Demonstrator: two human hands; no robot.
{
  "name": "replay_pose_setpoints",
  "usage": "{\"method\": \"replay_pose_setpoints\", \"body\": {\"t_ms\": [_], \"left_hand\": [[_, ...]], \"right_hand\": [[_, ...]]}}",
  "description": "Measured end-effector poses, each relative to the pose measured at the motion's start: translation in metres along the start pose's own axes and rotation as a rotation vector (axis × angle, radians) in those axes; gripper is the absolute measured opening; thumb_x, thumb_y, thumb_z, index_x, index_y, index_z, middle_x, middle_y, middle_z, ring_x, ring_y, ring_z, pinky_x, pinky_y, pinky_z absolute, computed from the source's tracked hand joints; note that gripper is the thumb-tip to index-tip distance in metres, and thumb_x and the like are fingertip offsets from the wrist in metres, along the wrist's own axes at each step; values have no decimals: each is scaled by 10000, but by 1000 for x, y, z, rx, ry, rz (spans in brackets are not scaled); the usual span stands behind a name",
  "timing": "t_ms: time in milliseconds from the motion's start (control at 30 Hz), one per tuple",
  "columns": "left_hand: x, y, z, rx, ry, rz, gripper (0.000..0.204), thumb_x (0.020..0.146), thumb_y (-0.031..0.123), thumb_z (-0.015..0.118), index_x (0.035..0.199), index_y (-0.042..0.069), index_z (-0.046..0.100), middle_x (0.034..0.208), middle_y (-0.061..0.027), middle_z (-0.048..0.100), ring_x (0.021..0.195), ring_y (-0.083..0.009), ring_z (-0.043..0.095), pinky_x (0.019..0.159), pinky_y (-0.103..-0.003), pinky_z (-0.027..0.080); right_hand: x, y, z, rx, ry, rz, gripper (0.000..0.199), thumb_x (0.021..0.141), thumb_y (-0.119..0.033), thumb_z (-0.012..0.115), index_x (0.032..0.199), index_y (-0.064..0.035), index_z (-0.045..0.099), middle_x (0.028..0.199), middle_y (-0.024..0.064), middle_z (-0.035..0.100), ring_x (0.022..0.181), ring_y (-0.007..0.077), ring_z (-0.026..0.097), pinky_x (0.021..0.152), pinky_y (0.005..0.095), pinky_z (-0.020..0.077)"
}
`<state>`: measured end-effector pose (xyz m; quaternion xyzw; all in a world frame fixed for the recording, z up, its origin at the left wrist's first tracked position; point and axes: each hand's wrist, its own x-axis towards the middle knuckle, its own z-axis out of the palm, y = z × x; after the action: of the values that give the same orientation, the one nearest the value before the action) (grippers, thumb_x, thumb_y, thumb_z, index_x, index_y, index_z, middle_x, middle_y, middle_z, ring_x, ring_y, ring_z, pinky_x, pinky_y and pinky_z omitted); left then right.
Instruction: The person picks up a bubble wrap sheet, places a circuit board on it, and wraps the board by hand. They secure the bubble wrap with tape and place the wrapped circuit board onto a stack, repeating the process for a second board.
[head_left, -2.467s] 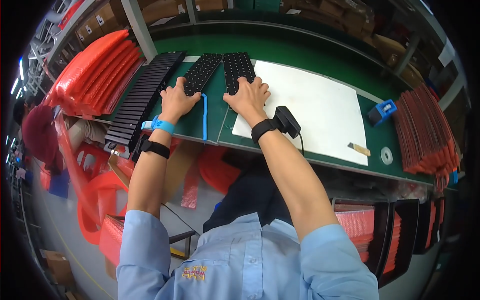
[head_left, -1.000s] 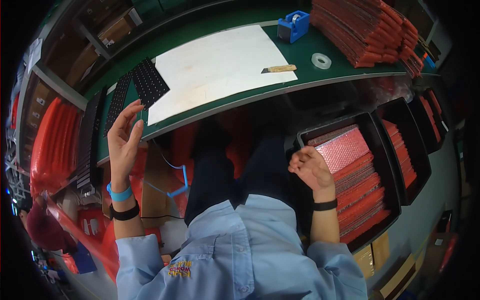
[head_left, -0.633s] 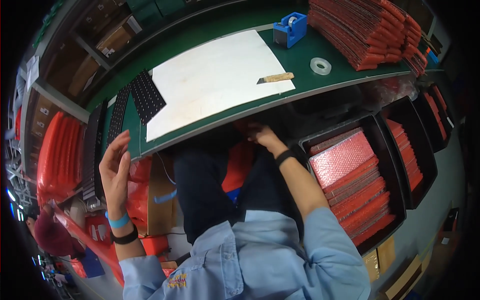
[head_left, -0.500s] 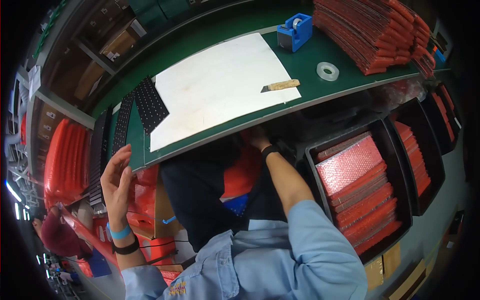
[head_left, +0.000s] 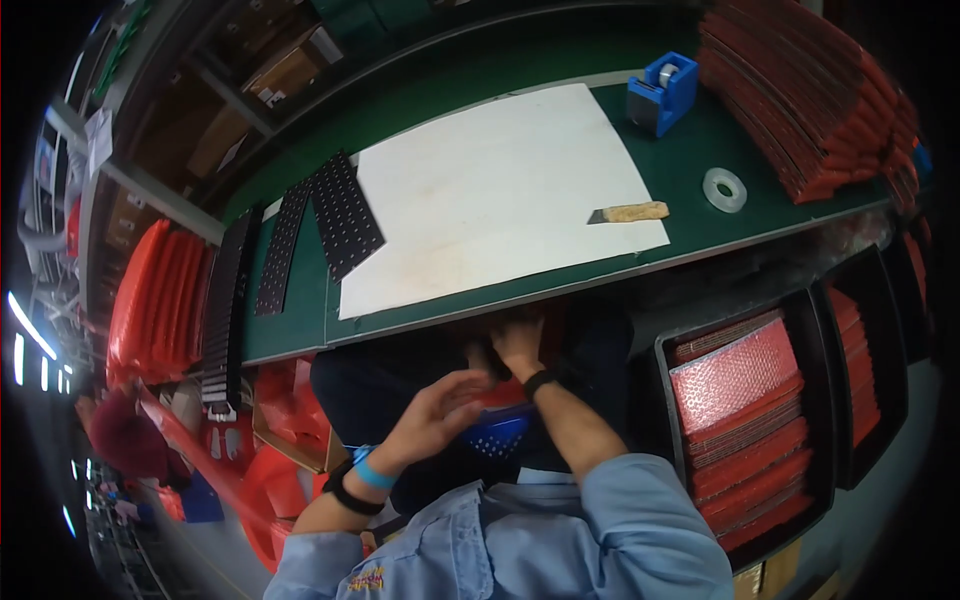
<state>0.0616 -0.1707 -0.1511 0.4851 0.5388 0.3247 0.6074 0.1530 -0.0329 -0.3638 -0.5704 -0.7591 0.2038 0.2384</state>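
Note:
My left hand [head_left: 440, 412] is over my lap, fingers stretched out toward the right and nothing visible in it. Just beyond it, my right hand [head_left: 518, 346] reaches below the table's front edge, close to some red material between my knees. Shadow hides its fingertips, so any hold there is unclear. A blue perforated container [head_left: 498, 436] shows beneath the hands. On the table above lies a white sheet [head_left: 490, 190], with a knife with a wrapped, tan handle [head_left: 635, 212] on its right part. Black dotted strips [head_left: 345, 215] lie at the sheet's left edge.
A blue tape dispenser [head_left: 662, 95], a tape roll [head_left: 724, 190] and stacked red bubble pouches [head_left: 800, 90] occupy the table's right side. Black bins [head_left: 828, 420] of red pouches stand at my right. Red wrapped bundles [head_left: 155, 300] are at the left; another person [head_left: 130, 432] is behind them.
My left hand has come from the table's left front corner down and right to my lap. The right hand remains below the edge, now more visible. The whole view has shifted.

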Motion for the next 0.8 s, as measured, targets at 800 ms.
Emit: {"method": "replay_pose_setpoints", "body": {"t_ms": [800], "left_hand": [[-46,-52,-18,480,-255,794,131,768,97,595,866,13,619,850,-130,624,706,-284,571,734,-371,472]], "right_hand": [[-70,-21,-195,2271,-595,146,680,873,-270,631,1433,13,368,1412,213,476,1269,361,499,1060,507,406]]}}
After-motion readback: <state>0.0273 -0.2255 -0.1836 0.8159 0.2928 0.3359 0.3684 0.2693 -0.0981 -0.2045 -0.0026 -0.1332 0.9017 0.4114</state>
